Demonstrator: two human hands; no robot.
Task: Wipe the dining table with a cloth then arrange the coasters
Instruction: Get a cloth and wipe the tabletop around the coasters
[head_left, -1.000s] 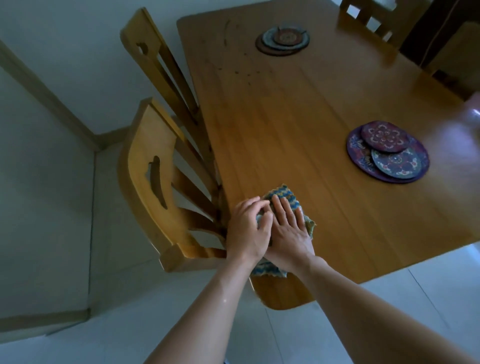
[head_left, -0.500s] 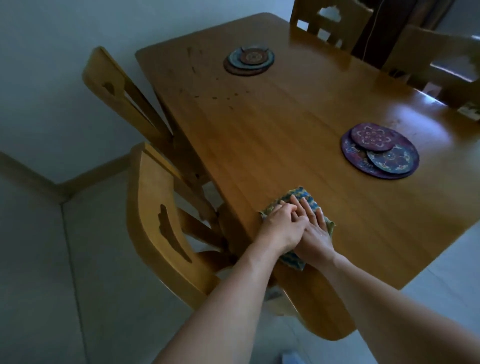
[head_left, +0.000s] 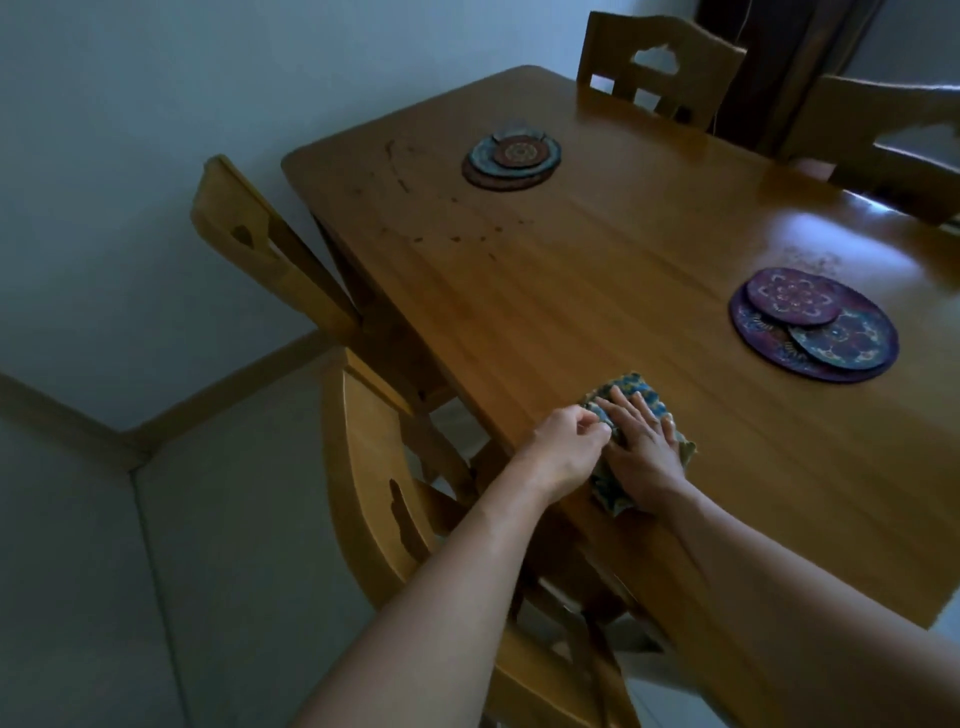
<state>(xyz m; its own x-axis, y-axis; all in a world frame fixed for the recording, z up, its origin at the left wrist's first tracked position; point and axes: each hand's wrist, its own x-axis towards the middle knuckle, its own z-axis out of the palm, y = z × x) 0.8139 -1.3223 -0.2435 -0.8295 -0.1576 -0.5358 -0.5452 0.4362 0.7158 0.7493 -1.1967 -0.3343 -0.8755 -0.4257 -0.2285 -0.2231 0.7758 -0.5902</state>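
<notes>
Both forearms reaching in from below, meeting at the near left edge of the counter (head_left: 597, 270). Right hand (head_left: 641, 457) flat, fingers spread, palm pressing the cloth (head_left: 631, 387) down onto the wood. Left hand (head_left: 563, 447) curled just beside it, fingertips pinching the cloth's left edge. Cloth blue and yellow patterned, bunched, mostly covered by the right hand, only its far end and near corner peeking out.

Compared with half a second back: left hand off the top of the right one, now beside it and plucking at the fabric; right palm in much the same spot on the cloth.

Further out, to the right, purple coasters (head_left: 813, 325) in a stack, two small discs overlapping on a big one. Dark specks and smears across the wood toward the far left corner. Beyond them, a second coaster stack (head_left: 511, 156), bluish and brown, count of layers hard to make out in the dim light. Near chair (head_left: 374, 467) tucked under the left side, another chair (head_left: 657, 67) at the far end, a third cut off at the right frame edge.
</notes>
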